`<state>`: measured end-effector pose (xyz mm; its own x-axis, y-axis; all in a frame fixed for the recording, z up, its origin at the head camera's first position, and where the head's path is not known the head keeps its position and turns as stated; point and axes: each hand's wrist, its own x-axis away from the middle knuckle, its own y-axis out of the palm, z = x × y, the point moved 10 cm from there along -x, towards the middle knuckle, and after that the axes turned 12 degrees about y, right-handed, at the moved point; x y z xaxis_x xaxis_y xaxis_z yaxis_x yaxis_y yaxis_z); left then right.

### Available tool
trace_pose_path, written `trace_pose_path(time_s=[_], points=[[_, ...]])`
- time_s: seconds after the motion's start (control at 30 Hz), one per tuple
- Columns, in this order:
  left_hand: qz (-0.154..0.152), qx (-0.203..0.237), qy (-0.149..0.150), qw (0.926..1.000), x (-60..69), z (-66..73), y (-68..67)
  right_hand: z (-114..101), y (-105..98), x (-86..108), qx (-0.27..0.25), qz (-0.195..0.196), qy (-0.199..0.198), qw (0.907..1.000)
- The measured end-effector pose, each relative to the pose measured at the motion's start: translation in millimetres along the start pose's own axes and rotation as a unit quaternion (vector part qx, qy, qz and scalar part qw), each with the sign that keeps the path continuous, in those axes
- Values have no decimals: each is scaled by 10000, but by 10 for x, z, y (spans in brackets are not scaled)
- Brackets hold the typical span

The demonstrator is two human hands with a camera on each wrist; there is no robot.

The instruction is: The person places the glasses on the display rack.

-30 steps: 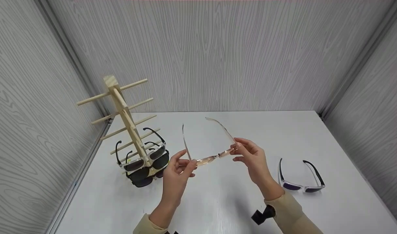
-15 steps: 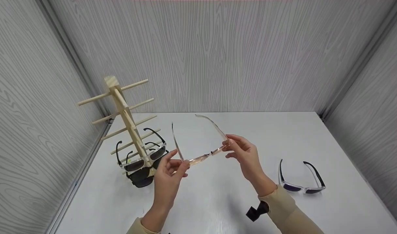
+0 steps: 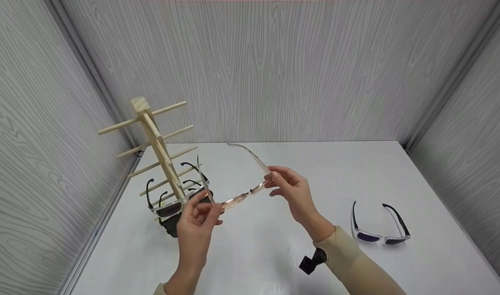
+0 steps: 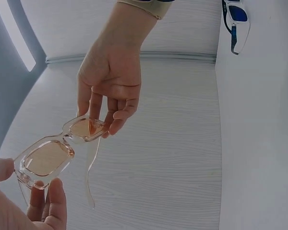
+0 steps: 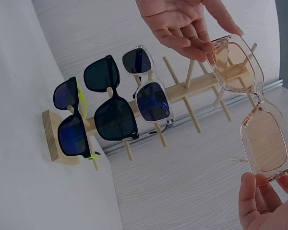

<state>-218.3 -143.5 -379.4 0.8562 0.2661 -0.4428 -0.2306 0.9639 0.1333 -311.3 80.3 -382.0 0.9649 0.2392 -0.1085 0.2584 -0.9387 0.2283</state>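
Both hands hold a pair of clear-framed glasses with pale orange lenses [image 3: 235, 200] above the table, temples unfolded and pointing away. At one end of the front, my left hand [image 3: 196, 221] pinches the frame between thumb and fingers. The other end is pinched by my right hand [image 3: 291, 190], close to the hinge. In the right wrist view both orange lenses [image 5: 265, 141] face the camera. Left of the hands stands a wooden glasses rack [image 3: 162, 149] with several pegs. Three pairs of sunglasses [image 5: 116, 98] hang on its lower pegs, partly hidden behind my left hand in the head view.
Another pair of sunglasses [image 3: 381, 237], with a clear frame and dark temples, lies unfolded on the right part of the white table [image 3: 430, 196]. Grey wood-grain panels [image 3: 274, 69] enclose the table at the back and on both sides.
Both hands have moved left with the orange-lensed glasses, nearer to the rack. One temple now overlaps the rack's pegs in the head view. The pair lying at right stays put.
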Motion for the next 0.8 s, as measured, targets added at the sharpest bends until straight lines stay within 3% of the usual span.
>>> trace_pose_path(time_s=[0.33, 0.8], points=[[343, 63, -54, 9994, -23, 88, -197, -64, 251, -85, 67, -257, -107, 9996], [799, 57, 100, 9967, -6, 194, -437, -76, 549, -193, 231, -524, -62, 9983]])
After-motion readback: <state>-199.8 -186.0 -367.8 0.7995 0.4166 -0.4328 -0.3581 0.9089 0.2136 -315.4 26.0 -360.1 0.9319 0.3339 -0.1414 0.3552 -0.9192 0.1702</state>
